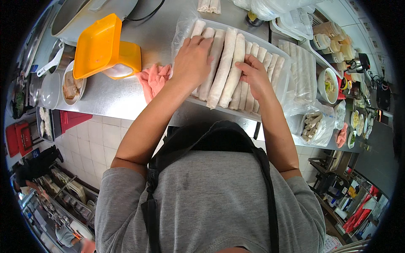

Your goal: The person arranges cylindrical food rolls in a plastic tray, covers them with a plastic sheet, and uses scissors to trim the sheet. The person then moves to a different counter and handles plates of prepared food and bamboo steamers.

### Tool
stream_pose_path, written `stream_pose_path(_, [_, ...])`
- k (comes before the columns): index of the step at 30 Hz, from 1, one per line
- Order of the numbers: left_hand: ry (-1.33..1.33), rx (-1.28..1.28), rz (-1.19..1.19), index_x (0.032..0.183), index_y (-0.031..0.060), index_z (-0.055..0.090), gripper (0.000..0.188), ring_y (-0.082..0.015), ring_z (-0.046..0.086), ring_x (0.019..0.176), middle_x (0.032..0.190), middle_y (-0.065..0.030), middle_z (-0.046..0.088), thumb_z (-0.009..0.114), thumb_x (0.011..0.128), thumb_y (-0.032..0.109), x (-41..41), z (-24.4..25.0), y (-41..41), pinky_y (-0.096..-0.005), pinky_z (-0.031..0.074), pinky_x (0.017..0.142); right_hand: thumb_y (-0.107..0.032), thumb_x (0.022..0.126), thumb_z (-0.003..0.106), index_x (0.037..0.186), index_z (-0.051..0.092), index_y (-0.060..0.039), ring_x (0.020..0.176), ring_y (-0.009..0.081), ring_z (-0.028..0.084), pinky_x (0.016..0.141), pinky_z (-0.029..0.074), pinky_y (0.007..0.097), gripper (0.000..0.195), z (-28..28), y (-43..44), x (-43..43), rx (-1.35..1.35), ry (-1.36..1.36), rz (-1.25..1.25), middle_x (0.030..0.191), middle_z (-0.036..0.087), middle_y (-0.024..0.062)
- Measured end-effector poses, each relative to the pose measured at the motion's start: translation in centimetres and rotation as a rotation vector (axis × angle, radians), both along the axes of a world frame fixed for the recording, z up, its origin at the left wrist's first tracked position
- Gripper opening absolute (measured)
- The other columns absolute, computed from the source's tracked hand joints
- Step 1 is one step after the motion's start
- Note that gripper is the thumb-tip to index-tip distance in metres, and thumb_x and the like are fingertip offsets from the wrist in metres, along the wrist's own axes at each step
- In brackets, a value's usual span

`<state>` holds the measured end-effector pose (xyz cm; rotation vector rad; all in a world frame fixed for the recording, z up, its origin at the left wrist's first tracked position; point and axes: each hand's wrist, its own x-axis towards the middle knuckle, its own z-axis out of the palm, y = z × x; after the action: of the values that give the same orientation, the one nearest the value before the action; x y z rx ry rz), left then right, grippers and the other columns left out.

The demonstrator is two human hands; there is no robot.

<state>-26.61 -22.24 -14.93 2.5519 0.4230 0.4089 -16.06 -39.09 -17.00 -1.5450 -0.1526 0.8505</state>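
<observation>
Several long pale wrapped rolls (224,68) lie side by side in a translucent plastic tub (286,74) on the steel counter. Some rest on top of others. My left hand (193,60) lies over the rolls at the tub's left end, its fingers bent across their upper parts. Whether it grips one is hidden beneath the palm. My right hand (255,76) has its thumb and fingers at the right side of an upper roll (233,71), near its middle. Clear plastic film (183,30) hangs over the tub's left rim.
Left on the counter are a yellow scale (126,58) with a tray, a pink cloth (154,79), a bowl of meat (72,85) and a large pot (85,19). To the right lie bagged rolls (299,69), a soup bowl (328,85) and squeeze bottles (330,44). Other people appear at lower left.
</observation>
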Motion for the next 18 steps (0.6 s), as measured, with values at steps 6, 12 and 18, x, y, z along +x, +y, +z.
stream_pose_path(6, [-0.158, -0.13, -0.071, 0.128, 0.0095, 0.056, 0.049, -0.0336, 0.052, 0.115, 0.122, -0.0143, 0.058, 0.07, 0.081, 0.018, 2.1, -1.5, -0.4, -0.0399, 0.043, 0.099, -0.012, 0.087, 0.065, 0.116, 0.057, -0.0021, 0.085, 0.0127, 0.059, 0.069, 0.045, 0.0269, 0.032, 1.0, 1.5, -0.8, -0.03, -0.106, 0.038, 0.097, 0.064, 0.0044])
stream_pose_path(12, [-0.024, -0.256, -0.061, 0.129, 0.01, 0.055, 0.056, -0.0318, 0.055, 0.111, 0.119, -0.014, 0.059, 0.074, 0.078, 0.023, 2.3, -1.5, 0.6, -0.0401, 0.046, 0.094, -0.011, 0.086, 0.065, 0.115, 0.059, -0.0016, 0.084, 0.013, 0.06, 0.071, 0.047, 0.0271, 0.031, 1.3, -0.4, -0.1, 0.159, 0.152, -0.048, 0.098, 0.064, 0.0051])
stream_pose_path(18, [0.11, -0.065, 0.068, 0.133, 0.0091, 0.049, 0.065, -0.0309, 0.06, 0.106, 0.116, -0.0135, 0.061, 0.074, 0.075, 0.022, 3.0, -0.4, -1.6, -0.0402, 0.05, 0.088, -0.018, 0.087, 0.065, 0.121, 0.057, 0.0018, 0.088, 0.0176, 0.062, 0.077, 0.051, 0.0316, 0.04, 0.5, -0.7, 1.0, -0.21, -0.284, 0.016, 0.099, 0.062, 0.0083])
